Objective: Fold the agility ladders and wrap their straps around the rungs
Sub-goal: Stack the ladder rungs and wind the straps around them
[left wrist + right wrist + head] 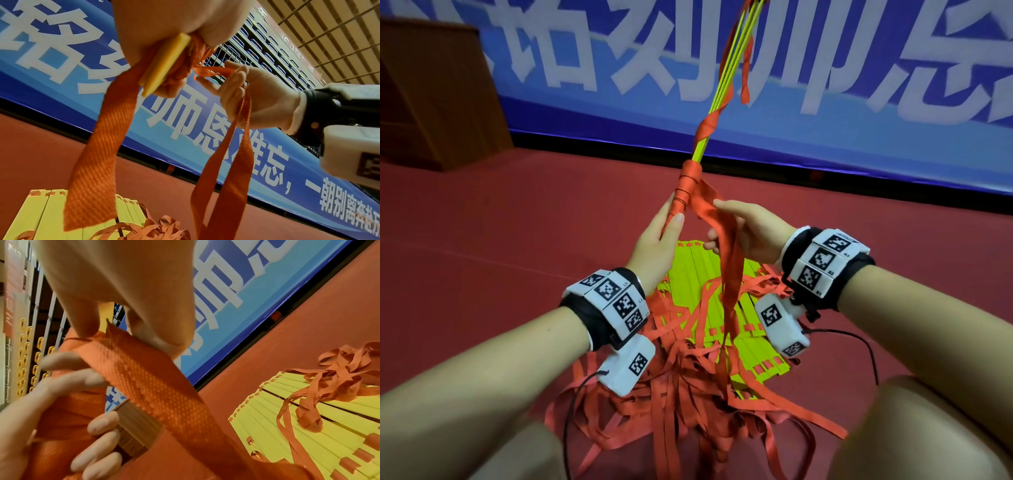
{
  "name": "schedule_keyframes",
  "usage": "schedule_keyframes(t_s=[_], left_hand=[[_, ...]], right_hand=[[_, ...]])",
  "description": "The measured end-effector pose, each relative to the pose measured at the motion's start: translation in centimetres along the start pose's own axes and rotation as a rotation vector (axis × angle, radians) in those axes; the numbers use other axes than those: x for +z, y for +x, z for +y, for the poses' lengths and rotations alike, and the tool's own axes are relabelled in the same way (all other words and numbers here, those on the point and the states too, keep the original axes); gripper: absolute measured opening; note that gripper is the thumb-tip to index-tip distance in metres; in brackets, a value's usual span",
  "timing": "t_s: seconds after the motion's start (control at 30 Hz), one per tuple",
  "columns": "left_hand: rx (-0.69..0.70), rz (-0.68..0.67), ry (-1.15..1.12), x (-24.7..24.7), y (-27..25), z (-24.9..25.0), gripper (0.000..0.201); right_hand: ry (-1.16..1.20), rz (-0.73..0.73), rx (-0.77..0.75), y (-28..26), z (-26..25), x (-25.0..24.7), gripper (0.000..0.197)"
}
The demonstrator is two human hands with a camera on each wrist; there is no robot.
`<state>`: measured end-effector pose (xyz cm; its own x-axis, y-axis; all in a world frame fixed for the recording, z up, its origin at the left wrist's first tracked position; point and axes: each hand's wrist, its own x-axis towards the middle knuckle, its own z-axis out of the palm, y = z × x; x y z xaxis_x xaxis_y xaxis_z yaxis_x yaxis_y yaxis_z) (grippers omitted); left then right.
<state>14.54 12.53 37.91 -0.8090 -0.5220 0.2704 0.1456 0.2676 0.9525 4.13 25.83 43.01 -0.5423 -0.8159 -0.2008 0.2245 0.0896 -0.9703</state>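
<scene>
Orange strap [707, 210] gets pinched by the right hand [748, 233]. Left hand [654, 240] is wrapped tight around the bundled yellow rungs [717, 92].

Yellow-green rungs [717, 85] wound in woven orange-red strap [726, 240], over a dark red floor [517, 222] and blue, white-lettered banner [825, 68].

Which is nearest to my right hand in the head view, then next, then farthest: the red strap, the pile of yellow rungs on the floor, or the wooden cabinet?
1. Red strap: in the right hand, pinched by its fingers.
2. Pile of yellow rungs: on the floor, just below that hand.
3. Wooden cabinet: far left, against the wall.
</scene>
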Motion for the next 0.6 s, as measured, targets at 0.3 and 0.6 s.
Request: schedule_keyframes(t_s=[0.3,0.6], left_hand=[[0.01,-0.098,0.009,-0.6,-0.3,0.2,0.039],[-0.113,-0.024,0.044,0.0,1.1,-0.5,0.042]], right_hand=[[-0.113,0.209,-0.175,1.0,-0.5,0.6,0.024],[-0.382,0.36,-0.23,1.7,-0.6,0.4,0.037]])
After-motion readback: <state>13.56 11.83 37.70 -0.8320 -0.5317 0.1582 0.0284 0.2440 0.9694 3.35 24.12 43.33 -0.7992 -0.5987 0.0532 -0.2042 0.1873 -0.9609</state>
